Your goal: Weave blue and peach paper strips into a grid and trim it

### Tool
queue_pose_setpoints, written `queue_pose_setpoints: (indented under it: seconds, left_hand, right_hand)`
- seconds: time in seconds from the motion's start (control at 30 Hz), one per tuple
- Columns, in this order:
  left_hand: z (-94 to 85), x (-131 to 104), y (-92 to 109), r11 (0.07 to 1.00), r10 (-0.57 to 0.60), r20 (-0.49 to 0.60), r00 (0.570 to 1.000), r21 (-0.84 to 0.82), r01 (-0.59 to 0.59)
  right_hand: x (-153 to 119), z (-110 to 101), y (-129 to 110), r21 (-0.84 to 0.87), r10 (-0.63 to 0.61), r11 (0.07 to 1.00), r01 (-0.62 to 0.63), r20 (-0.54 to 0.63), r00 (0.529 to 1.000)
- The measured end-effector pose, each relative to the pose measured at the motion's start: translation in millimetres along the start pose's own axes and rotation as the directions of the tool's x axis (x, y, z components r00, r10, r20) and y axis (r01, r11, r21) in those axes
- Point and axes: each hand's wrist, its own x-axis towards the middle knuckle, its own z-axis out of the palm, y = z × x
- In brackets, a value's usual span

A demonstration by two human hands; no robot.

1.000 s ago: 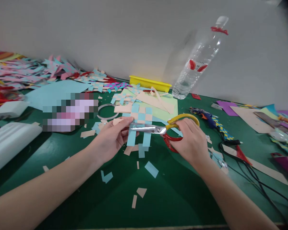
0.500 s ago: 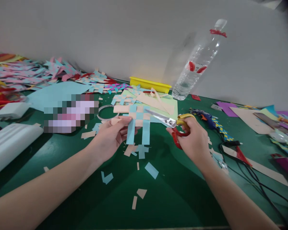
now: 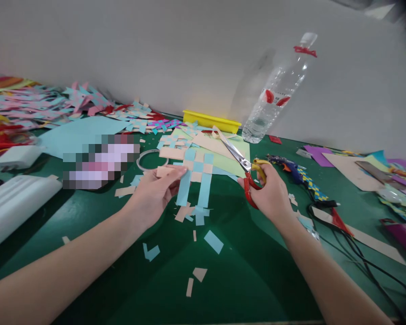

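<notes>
My left hand (image 3: 155, 194) pinches a woven piece of blue and peach paper strips (image 3: 198, 167) by its left side. Two long blue strips hang down from its checkered part, and peach strips stick out to the left. In my right hand (image 3: 272, 189) are scissors (image 3: 246, 167) with one yellow and one red handle loop. Their blades point up and to the left, apart from the woven piece. Below it, a blue scrap (image 3: 214, 241) and several other paper scraps lie on the green table (image 3: 155, 293).
Behind my hands are a yellow tray (image 3: 211, 122), a tape roll (image 3: 144, 160) and a clear bottle (image 3: 274, 99) against the wall. Woven paper pieces (image 3: 30, 104) pile up at the left. A glue gun (image 3: 291, 169) and black cables (image 3: 362, 257) lie at the right.
The scissors have turned upward, their blades moving away from the woven piece. The woven piece has tilted slightly, its blue strips swinging a little to the left.
</notes>
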Motion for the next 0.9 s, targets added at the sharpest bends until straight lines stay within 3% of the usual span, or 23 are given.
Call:
queue_pose_setpoints:
  seconds: [0.1, 0.3, 0.43, 0.8, 0.9]
  left_hand:
    - [1.6, -1, 0, 0.999, -0.047, -0.037, 0.998, 0.024, 0.048]
    - [5.5, -4, -5, 0.999, -0.042, -0.01, 0.999, 0.027, 0.042]
    - [8.6, -5, -5, 0.996, -0.086, -0.103, 0.991, -0.003, 0.086]
    - [6.4, -7, -5, 0.988, -0.136, -0.055, 0.989, -0.08, 0.131]
    - [5.6, -7, -6, 0.99, -0.113, 0.006, 0.994, -0.089, 0.113]
  right_hand:
    - [-7, -5, -16, -0.055, -0.162, 0.986, 0.158, -0.089, 0.983]
    - [-21, -9, -35, -0.276, -0.425, 0.878, 0.39, -0.078, 0.902]
    - [-22, -7, -33, -0.327, -0.451, 0.848, 0.417, -0.035, 0.892]
    - [-20, -9, -33, -0.351, -0.479, 0.827, 0.439, -0.032, 0.877]
    - [-20, -9, -32, -0.355, -0.476, 0.827, 0.436, -0.029, 0.879]
